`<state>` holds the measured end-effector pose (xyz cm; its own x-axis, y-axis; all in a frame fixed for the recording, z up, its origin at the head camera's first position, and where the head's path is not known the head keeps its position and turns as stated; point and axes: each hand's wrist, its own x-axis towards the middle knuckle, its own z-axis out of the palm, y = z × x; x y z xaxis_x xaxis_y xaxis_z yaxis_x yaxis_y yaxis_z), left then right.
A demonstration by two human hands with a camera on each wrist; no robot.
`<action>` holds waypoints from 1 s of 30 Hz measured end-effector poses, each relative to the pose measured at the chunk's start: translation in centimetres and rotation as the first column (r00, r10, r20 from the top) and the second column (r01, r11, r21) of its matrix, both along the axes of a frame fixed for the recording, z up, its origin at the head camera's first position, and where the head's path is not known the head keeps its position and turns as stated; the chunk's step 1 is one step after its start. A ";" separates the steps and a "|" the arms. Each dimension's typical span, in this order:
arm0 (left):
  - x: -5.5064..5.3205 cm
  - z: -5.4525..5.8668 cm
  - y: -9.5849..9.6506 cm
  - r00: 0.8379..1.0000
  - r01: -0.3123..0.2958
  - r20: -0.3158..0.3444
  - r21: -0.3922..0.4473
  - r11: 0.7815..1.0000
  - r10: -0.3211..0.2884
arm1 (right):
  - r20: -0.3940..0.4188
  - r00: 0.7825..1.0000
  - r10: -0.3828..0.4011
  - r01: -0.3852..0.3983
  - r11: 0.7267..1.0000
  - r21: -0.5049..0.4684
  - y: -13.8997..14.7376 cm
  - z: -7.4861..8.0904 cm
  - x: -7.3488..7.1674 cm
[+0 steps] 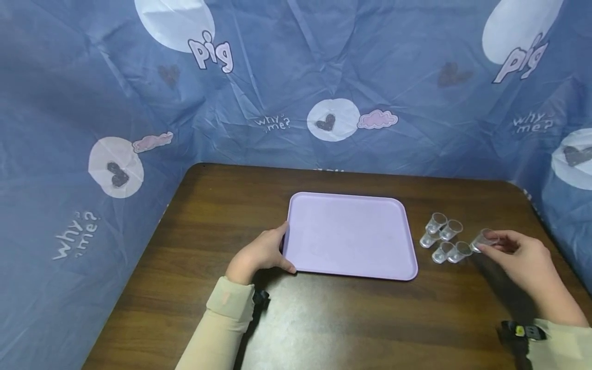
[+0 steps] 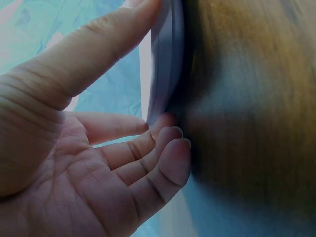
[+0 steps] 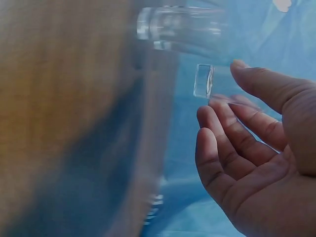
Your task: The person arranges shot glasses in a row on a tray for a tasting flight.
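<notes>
A lilac tray (image 1: 347,234) lies flat on the wooden table. My left hand (image 1: 263,252) holds its near left corner, thumb at the front edge and fingers along the left side. In the left wrist view the fingertips (image 2: 175,160) are bent in against the rim of the tray (image 2: 168,59). My right hand (image 1: 522,254) pinches a small clear shot glass (image 1: 481,240) between thumb and fingers. Its thick base (image 3: 202,81) shows raised off the table in the right wrist view. Several similar shot glasses (image 1: 450,229) stand upright between the tray and this hand.
The brown table (image 1: 222,205) has rounded far corners. A blue printed cloth (image 1: 259,92) hangs behind it and along both sides. Black straps sit on both wrists, the right one (image 1: 522,330) with a small device.
</notes>
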<state>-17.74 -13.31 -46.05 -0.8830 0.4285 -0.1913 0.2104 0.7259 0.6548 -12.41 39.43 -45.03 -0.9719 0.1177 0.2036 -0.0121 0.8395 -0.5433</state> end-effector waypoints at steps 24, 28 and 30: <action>-0.1 -0.6 0.1 1.000 0.018 -0.011 -0.002 1.000 -0.018 | -0.135 0.984 0.119 -0.126 0.991 -0.045 -6.0 5.8 -0.7; -0.2 -0.5 0.0 1.000 0.005 -0.010 -0.012 1.000 -0.005 | -0.122 0.983 0.141 -0.148 0.988 -0.054 -8.1 6.0 -1.0; -0.2 -0.4 -0.2 1.000 -0.001 -0.009 -0.016 1.000 0.001 | -0.105 0.981 0.166 -0.173 0.983 -0.063 -9.5 6.0 -1.3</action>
<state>-17.90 -13.47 -46.45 -0.8854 0.4243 -0.1900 0.2154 0.7366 0.6411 -13.69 29.96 -39.06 -0.9546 -0.0296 0.2965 -0.2076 0.7797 -0.5907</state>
